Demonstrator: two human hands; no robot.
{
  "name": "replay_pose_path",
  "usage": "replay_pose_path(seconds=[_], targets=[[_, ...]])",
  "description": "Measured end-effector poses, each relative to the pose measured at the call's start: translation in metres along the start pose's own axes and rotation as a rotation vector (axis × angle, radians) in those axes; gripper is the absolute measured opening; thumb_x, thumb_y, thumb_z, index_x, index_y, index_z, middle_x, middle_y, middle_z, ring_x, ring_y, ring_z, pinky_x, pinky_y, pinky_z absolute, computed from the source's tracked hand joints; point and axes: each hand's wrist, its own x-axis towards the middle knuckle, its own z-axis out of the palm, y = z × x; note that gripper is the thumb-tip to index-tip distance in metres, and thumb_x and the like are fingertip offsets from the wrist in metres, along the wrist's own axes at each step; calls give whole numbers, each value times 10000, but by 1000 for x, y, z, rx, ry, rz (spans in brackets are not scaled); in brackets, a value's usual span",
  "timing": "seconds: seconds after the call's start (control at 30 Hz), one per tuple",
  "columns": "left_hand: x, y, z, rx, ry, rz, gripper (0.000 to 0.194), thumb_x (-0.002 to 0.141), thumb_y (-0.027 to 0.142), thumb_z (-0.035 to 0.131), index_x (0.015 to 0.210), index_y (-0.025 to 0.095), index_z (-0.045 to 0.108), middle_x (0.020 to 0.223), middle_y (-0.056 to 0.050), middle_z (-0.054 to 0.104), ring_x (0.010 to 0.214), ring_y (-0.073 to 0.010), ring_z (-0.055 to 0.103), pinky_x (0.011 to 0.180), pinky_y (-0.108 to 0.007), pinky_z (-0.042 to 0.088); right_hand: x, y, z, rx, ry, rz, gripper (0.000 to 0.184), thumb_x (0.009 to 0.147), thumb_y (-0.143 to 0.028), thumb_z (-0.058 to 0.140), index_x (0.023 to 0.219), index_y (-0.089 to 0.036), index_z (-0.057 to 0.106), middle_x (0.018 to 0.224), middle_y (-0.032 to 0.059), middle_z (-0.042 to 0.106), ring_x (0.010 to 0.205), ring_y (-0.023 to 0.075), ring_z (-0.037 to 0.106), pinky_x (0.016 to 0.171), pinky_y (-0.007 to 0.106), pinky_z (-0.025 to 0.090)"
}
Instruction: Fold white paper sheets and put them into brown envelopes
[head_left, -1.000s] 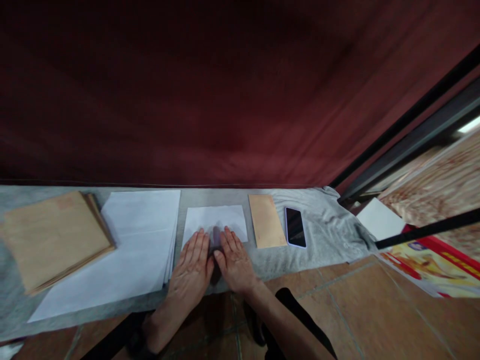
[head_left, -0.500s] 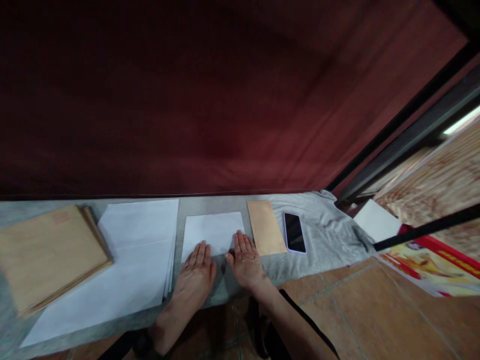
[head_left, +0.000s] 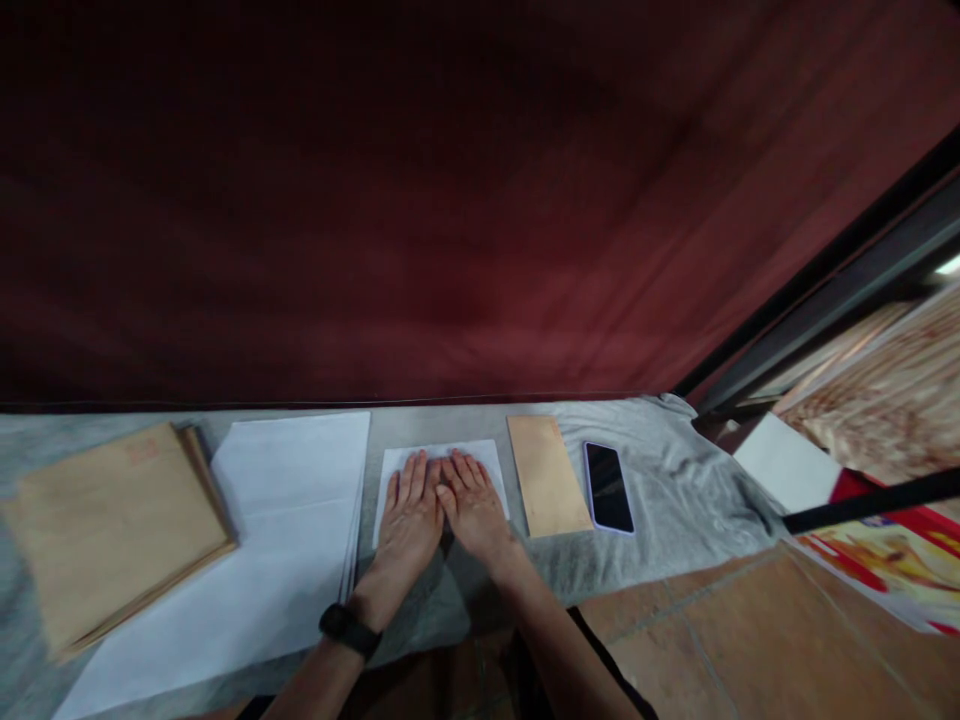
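A folded sheet of white paper (head_left: 491,458) lies on the grey cloth, largely covered by my hands. My left hand (head_left: 411,515) rests flat on its left part, fingers stretched toward the far edge, a black band on the wrist. Beside it, thumbs close together, my right hand (head_left: 474,510) lies flat on the right part. Both hands are open, palms down. Just right of the paper is a single brown envelope (head_left: 549,478), apart from my right hand.
On the left, a stack of brown envelopes (head_left: 124,525) overlaps a pile of white sheets (head_left: 292,530). A phone (head_left: 608,487) lies right of the single envelope on the grey cloth (head_left: 675,500). A dark red curtain (head_left: 420,250) hangs behind; a colourful box (head_left: 900,560) stands on the tiled floor.
Both hands have slid forward from the near edge of the folded paper onto its middle and come closer together. The view has shifted slightly, so things sit lower.
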Motion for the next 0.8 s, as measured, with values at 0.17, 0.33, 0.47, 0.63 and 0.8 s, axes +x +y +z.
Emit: replay_pose_path(seconds=[0.17,0.33,0.47,0.63,0.8], targets=[[-2,0,17,-32,29,8,541,974,216,298,1474,85,458,1577,-192,405,1502,-301,304,1219,-549,239,4,12,15,-74,57,41,493,1063,-388,401,1512,-187,444,1586,108,397,1481,237,351,1199,438,318],[-8,-8,19,-6,72,-81,591,993,356,342,1497,58,419,1586,-213,372,1494,-326,319,1214,-552,239,1,26,20,-151,150,110,591,1058,-426,394,1531,-73,385,1569,197,395,1470,288,363,1173,464,336],[-12,-14,20,-16,97,-113,649,985,410,360,1496,14,404,1575,-237,376,1490,-345,322,1204,-555,257,-3,29,22,-203,197,150,644,1051,-450,396,1515,-5,379,1557,246,389,1447,318,395,1163,479,344],[-20,-18,18,-57,125,-115,709,985,483,350,1486,-17,402,1557,-267,391,1481,-360,336,1195,-553,276,-7,26,22,-232,229,213,667,1044,-441,417,1525,16,343,1531,285,407,1453,328,386,1148,495,367],[-27,-20,18,-91,128,-110,689,992,456,338,1498,-9,387,1571,-254,376,1491,-354,315,1197,-547,281,-11,24,16,-233,213,246,626,1047,-390,414,1525,9,348,1538,280,397,1441,334,407,1140,497,378]])
